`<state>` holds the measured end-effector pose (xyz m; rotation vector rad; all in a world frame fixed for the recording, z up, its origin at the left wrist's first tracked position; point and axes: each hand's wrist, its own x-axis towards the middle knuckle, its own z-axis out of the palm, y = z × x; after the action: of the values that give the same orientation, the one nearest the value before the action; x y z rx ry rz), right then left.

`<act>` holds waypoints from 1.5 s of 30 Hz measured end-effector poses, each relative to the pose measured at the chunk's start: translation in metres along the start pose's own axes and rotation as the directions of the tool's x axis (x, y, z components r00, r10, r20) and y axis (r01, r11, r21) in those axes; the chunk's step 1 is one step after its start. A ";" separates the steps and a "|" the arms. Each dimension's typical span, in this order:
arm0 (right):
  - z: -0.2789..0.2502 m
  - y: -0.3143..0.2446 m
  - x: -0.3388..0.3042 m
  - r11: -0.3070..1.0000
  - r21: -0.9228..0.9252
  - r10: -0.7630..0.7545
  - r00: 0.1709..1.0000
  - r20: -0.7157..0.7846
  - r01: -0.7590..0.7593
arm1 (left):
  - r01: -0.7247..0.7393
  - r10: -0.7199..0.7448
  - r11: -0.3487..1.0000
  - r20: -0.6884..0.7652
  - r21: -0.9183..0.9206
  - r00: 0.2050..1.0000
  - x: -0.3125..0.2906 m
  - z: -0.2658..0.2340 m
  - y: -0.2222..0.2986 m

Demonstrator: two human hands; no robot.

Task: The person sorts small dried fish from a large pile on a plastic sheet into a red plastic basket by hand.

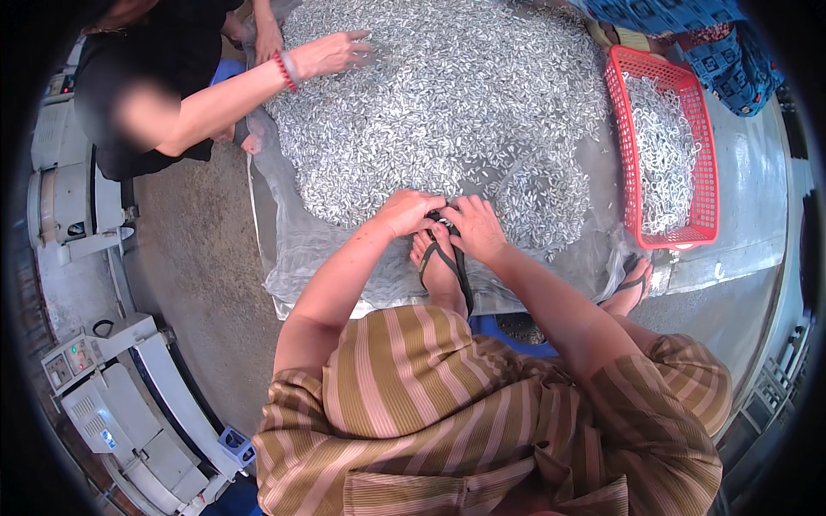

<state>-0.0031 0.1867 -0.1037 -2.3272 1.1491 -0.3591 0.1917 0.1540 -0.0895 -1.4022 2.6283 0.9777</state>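
Observation:
My left hand and my right hand meet just beyond the toes of my foot, which wears a dark flip-flop. Their fingers are closed around a small black thing; its kind is hidden by the fingers and the sandal's front. Directly beyond them spreads a wide heap of small, oblong, silvery-white pieces. Some loose pieces lie close to my fingertips.
A grey translucent sheet lies under the heap. At right stands a red plastic basket of white curved pieces. Another person's hand reaches over the heap from the left. Patterned blue clothing shows at upper right. Grey machines line the left.

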 end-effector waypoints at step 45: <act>0.009 -0.003 -0.009 0.992 0.122 -0.023 0.988 -0.152 0.042 | 0.612 -0.612 0.767 0.507 0.194 0.607 0.017 0.027 -0.002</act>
<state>-0.0022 0.1986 -0.1097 -2.2426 1.1250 -0.6103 0.1757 0.1546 -0.1172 -1.5537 1.5520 1.0500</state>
